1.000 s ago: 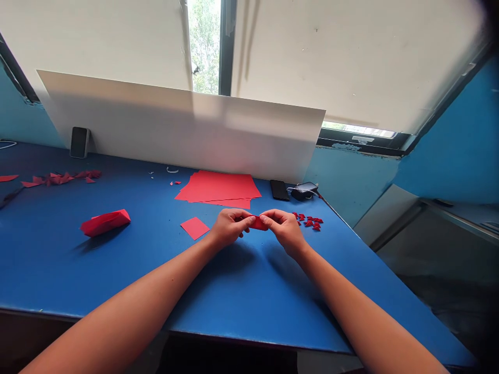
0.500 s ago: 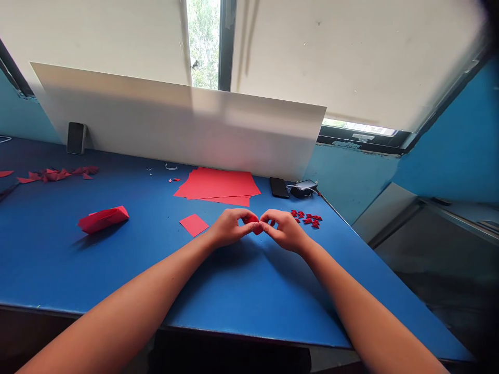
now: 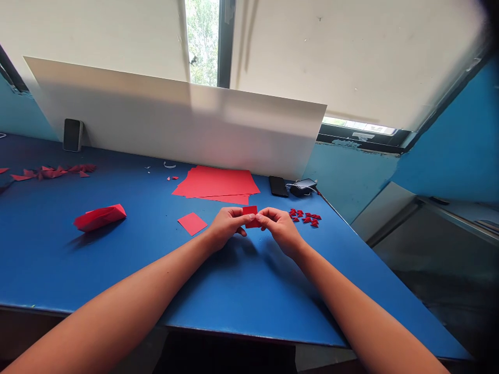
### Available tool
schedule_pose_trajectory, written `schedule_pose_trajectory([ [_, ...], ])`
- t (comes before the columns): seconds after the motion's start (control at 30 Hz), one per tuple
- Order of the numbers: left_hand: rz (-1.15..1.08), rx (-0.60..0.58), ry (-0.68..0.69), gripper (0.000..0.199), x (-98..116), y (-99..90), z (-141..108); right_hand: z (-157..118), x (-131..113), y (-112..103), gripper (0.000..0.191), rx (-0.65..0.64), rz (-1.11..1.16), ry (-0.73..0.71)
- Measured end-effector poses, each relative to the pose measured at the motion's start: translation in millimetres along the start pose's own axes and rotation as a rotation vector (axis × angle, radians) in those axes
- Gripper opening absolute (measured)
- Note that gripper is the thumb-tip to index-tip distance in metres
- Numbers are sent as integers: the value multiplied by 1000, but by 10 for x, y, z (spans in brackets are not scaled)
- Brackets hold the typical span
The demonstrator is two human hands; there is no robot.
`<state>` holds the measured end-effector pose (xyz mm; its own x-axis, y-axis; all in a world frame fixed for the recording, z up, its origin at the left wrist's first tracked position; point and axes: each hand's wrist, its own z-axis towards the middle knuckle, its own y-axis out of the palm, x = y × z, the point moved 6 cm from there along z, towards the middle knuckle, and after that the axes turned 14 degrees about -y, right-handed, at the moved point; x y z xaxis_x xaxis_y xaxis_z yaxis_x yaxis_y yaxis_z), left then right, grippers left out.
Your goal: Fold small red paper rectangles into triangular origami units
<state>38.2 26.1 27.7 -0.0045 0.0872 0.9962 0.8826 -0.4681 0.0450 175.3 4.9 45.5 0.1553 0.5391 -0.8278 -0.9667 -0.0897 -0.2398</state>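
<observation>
**Head-worn view, looking forward and down**

One camera, worn on the person's head, faces forward and down past the bare left forearm [image 3: 117,296] and right forearm [image 3: 362,311], close above a blue flat surface [image 3: 58,259], with a cream window blind [image 3: 351,62] beyond.

A small square of red paper [image 3: 250,215] stands nearly upright, held above a blue tabletop. The left hand [image 3: 228,227] pinches it from one side and the right hand [image 3: 280,231] from the other, their fingertips meeting at its lower half. Only the top part shows plainly, with crisp straight edges and a matte surface. The fingers hide the rest, so any folds cannot be told.
</observation>
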Motion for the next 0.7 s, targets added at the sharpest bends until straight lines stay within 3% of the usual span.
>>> schedule_pose_trajectory([
  [0.3, -38, 4, -35, 30, -27, -28, 39, -3, 84, 24, 43, -35, 152, 89],
  [0.7, 13, 48, -51, 25, -46, -59, 35, -34, 20, 17, 33, -75, 23, 87],
])
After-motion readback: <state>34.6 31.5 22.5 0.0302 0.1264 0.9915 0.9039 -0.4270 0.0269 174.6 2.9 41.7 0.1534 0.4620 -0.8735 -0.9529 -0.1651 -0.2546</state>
